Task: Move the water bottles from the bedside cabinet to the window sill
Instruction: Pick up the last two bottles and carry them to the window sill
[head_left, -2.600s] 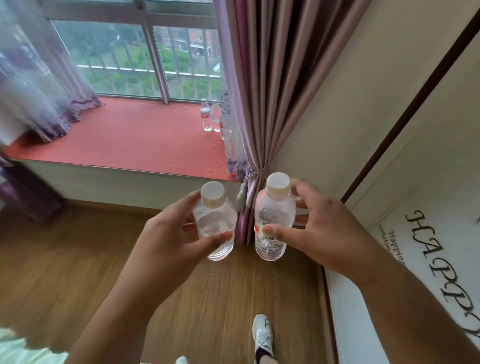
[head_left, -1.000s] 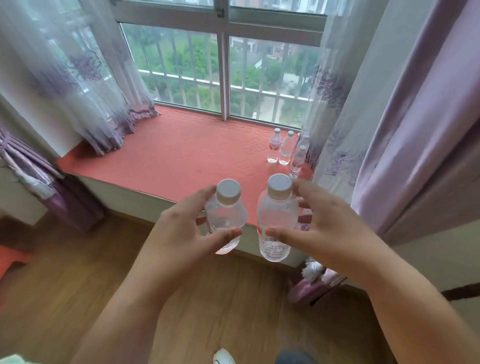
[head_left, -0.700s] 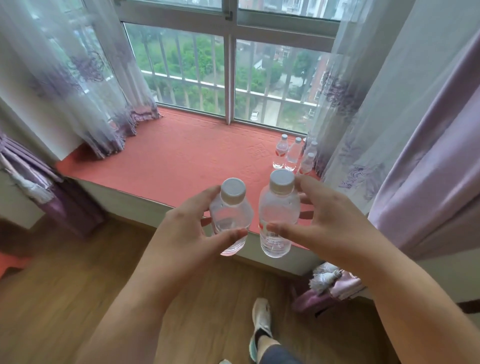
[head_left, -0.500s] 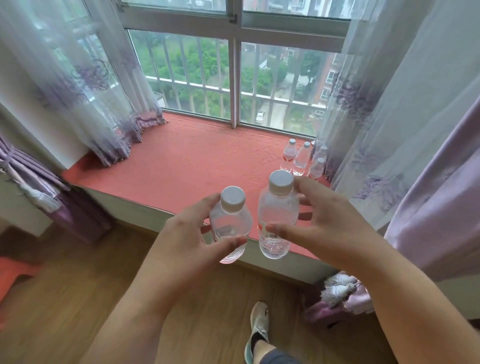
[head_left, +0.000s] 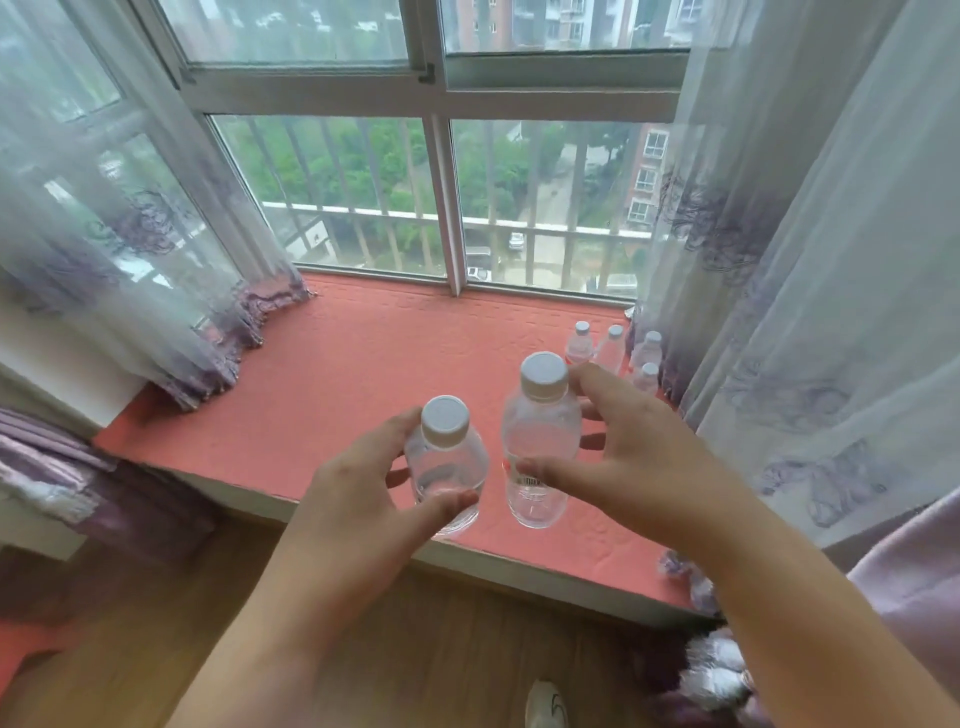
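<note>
We should carry both upright over the sill and set them by the four at its right end: our left hand clasps the left bottle between thumb and fingers, and our right hand likewise clasps the right bottle, both above the front edge.

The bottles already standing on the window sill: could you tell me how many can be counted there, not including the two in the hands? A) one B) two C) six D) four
D: four capped bottles stand clustered at the right end of the window sill beside the sheer curtain, while the left hand and the right hand each hold another.
</note>
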